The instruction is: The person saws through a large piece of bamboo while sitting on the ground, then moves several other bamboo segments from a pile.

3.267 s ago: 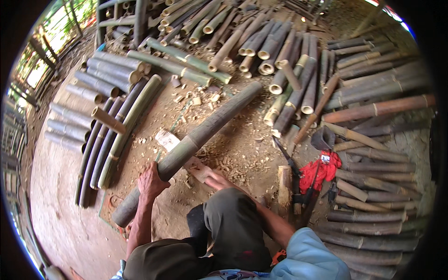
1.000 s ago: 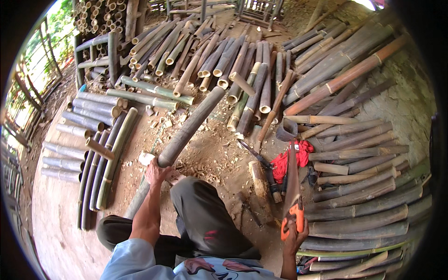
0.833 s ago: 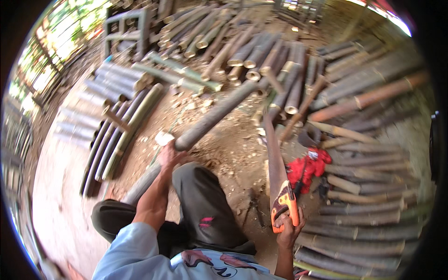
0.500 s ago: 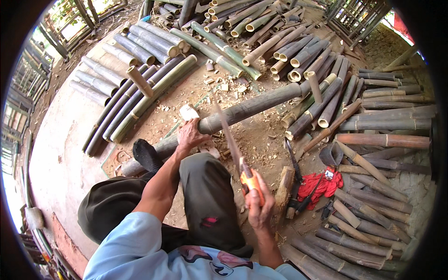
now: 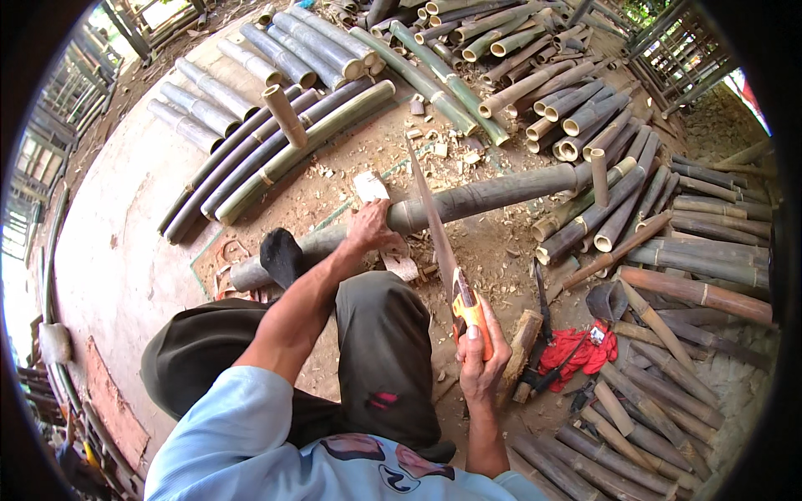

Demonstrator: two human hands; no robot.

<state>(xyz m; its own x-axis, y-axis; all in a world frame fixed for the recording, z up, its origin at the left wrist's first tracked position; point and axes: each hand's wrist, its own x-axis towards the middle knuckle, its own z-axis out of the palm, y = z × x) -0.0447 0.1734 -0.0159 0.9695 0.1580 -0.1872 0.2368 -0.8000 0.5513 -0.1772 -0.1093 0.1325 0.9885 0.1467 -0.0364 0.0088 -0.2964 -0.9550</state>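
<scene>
My left hand [image 5: 372,227] is closed over a long grey-green bamboo pole [image 5: 501,193], which lies slanting across the ground in front of me. In my right hand [image 5: 486,355] is a handsaw [image 5: 437,221], gripped by its orange handle. The saw's tapering blade points away from me and crosses the pole just right of my left hand. Whether its teeth touch the bamboo I cannot tell. My foot in a dark sock [image 5: 281,257] rests against the pole's near left part.
Cut bamboo lengths [image 5: 313,50] lie in rows at the far left, with more piled [image 5: 576,108] at the far right and stacked along the right [image 5: 710,250]. A red cloth [image 5: 576,351] lies beside a dark blade [image 5: 543,305]. Wood chips [image 5: 443,150] litter the ground.
The whole view has shifted, so the surroundings sit further right. My left hand stays on the bamboo pole, and the saw remains in my right hand across it.
</scene>
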